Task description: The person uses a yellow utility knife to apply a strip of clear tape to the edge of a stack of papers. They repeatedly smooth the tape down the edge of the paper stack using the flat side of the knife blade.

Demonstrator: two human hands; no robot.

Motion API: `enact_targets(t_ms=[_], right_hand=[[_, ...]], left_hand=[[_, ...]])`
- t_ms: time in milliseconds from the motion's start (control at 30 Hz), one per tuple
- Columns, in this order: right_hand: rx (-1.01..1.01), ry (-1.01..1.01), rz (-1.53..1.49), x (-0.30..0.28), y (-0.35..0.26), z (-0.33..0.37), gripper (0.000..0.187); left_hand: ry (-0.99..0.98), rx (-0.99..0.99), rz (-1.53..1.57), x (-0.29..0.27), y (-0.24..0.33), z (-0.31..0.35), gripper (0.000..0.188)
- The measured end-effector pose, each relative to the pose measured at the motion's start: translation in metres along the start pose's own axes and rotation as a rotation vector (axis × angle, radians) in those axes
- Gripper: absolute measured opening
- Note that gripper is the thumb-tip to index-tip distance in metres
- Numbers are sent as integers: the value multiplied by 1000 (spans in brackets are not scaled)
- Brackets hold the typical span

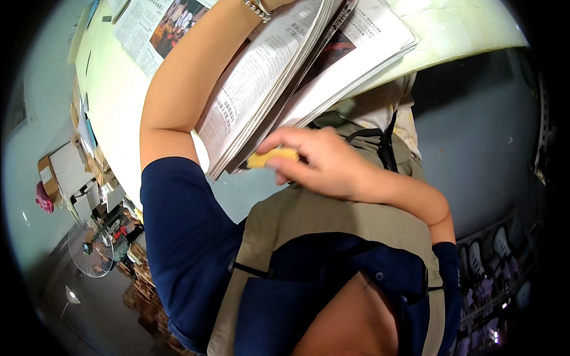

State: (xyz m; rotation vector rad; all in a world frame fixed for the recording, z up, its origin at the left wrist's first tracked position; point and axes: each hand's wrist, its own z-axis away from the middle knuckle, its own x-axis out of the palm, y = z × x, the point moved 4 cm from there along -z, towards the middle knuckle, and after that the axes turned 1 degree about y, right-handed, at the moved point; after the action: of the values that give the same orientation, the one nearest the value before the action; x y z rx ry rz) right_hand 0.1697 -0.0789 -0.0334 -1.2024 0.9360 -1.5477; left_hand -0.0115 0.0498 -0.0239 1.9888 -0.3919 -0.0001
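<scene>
My right hand is closed around a small yellow block, pinched between thumb and fingers. Whether it is a sponge or the grip of a tool I cannot make out. It meets the near corner of a thick stack of newspapers, next to a dark strip running along the stack's edge. Over the stack's far end reaches my left arm, with a beaded bracelet at the wrist. Only a sliver of my left hand shows at the top edge, its fingers hidden.
The papers lie on a pale table with a curved edge. Another newspaper page with a colour photo lies at the far left. Beyond are cardboard boxes, a fan and, at lower right, a rack holding shoes.
</scene>
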Motion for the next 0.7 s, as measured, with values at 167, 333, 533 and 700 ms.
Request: enact_targets(t_ms=[167,333,533,700], right_hand=[[3,-215,38,10,5,-4,21],[-5,-65,42,-60,-11,37,20],[-159,663,-77,-140,-23,98,21],[-289,1041,70,-152,-32,101,19]], left_hand=[[44,-29,4,0,-3,-2,16],[-48,-212,-194,14,4,6,28],[-116,-5,-715,37,25,-4,29],[-148,-27,-540,32,12,0,24]])
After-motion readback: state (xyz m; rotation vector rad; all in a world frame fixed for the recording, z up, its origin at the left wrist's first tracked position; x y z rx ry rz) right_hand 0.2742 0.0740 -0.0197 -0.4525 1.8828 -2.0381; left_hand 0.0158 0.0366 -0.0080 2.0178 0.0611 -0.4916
